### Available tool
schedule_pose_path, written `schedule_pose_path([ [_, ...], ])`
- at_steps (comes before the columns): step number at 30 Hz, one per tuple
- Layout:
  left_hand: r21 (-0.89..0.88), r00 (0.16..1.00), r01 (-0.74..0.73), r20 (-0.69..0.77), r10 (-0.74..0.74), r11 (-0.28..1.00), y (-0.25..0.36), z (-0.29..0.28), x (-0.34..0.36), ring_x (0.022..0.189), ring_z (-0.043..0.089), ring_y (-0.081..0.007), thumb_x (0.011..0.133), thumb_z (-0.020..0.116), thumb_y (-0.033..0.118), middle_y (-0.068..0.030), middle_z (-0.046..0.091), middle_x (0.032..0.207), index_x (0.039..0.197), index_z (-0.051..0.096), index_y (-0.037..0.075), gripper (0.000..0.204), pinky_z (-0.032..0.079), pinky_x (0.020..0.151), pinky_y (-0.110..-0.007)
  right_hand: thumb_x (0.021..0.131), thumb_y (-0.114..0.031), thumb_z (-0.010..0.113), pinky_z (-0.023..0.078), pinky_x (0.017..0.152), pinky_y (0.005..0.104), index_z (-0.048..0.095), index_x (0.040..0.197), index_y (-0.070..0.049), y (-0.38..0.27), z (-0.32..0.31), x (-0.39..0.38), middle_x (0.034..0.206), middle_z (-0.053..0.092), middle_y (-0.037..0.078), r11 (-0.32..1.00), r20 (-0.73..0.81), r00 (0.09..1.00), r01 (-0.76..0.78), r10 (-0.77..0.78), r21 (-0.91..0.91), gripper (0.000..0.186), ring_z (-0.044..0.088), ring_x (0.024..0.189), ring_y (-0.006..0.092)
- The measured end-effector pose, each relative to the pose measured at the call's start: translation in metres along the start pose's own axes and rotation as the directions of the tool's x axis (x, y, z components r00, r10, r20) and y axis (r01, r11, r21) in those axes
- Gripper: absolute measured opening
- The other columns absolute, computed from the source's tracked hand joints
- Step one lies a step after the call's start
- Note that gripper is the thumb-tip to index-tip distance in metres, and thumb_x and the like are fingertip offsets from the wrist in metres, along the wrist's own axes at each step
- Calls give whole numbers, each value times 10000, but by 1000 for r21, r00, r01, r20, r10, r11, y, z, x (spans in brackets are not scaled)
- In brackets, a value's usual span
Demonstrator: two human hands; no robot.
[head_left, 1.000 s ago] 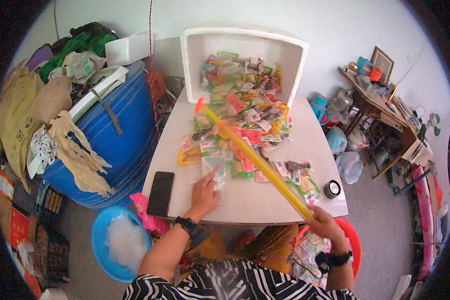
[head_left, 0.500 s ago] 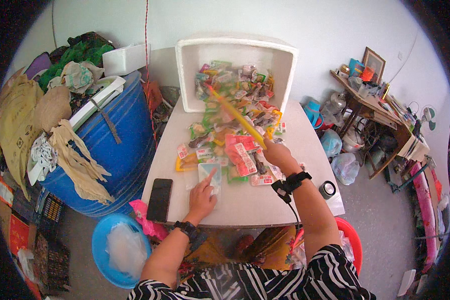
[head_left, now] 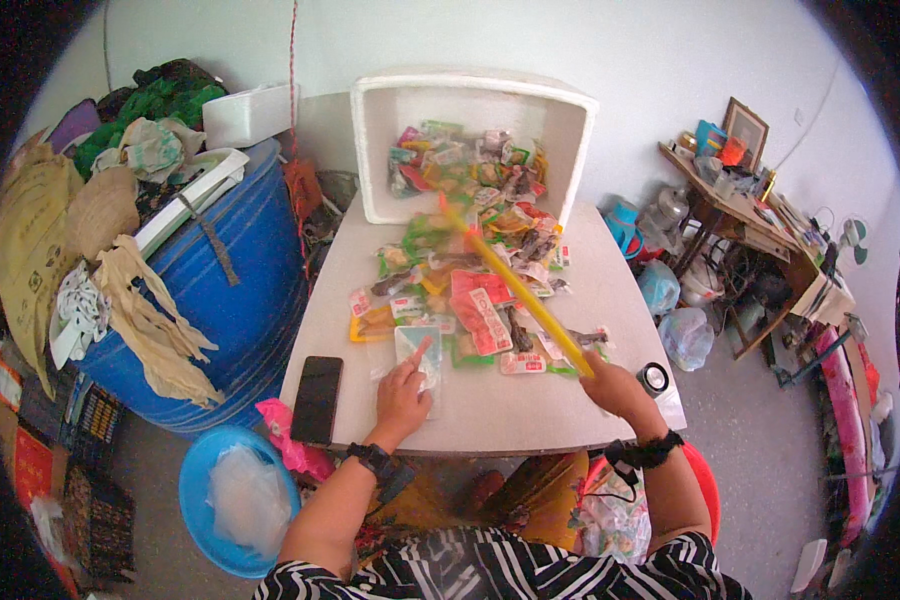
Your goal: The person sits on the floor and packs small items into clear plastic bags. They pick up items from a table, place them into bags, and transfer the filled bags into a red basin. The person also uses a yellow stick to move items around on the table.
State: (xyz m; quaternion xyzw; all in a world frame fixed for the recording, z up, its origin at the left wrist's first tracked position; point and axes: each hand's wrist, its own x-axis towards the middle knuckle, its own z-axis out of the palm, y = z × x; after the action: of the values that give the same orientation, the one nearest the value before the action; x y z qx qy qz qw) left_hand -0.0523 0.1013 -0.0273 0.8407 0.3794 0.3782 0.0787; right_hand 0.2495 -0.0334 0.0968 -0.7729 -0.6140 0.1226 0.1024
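Observation:
My right hand (head_left: 618,388) is wrapped round one end of a long yellow stick (head_left: 526,297) at the table's right side. The stick slants away to the left, and its orange tip reaches the heap of small food packets (head_left: 482,312) by the foam box (head_left: 582,135). On the near part of the table my left hand (head_left: 402,402) lies with its index finger stretched out, touching a flat clear plastic bag (head_left: 420,345). The packets, with red, green, yellow and white parts, spill from the tipped box onto the tabletop.
A black phone (head_left: 318,400) lies at the table's left edge, a small dark round object (head_left: 654,379) at its right. Below stand a blue basin (head_left: 192,505) with clear plastic bags and a red basin (head_left: 708,490). A large blue tub (head_left: 230,310) flanks the table on the left.
My right hand has moved right and toward me, drawing the yellow stick back so its tip sits a little farther right and nearer. My left hand has stayed nearly still.

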Motion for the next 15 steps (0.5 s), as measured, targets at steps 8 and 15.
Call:
schedule_pose_path([
  [8, 48, 1000, -6, -15, 7, 999, 8, -5, 2, 850, 501, -275, 582, 549, 64, -110, 512, 1027, 711, 524, 13, 141, 393, 729, -394, 766, -214, 506, 434, 708, 368, 393, 1157, -62, 1, -14, -83, 878, 551, 232, 953, 128, 978, -189, 162, 235, 435, 550, 825, 333],
  [15, 56, 1000, -26, -16, 27, 998, 7, 0, 2, 879, 493, -276, 587, 541, 79, -111, 514, 976, 728, 525, 16, 155, 385, 739, -396, 770, -197, 523, 414, 764, 339, 400, 1158, -64, 22, 1, -81, 956, 540, 220, 898, -97, 986, -79, 134, 434, 429, 534, 904, 312],
])
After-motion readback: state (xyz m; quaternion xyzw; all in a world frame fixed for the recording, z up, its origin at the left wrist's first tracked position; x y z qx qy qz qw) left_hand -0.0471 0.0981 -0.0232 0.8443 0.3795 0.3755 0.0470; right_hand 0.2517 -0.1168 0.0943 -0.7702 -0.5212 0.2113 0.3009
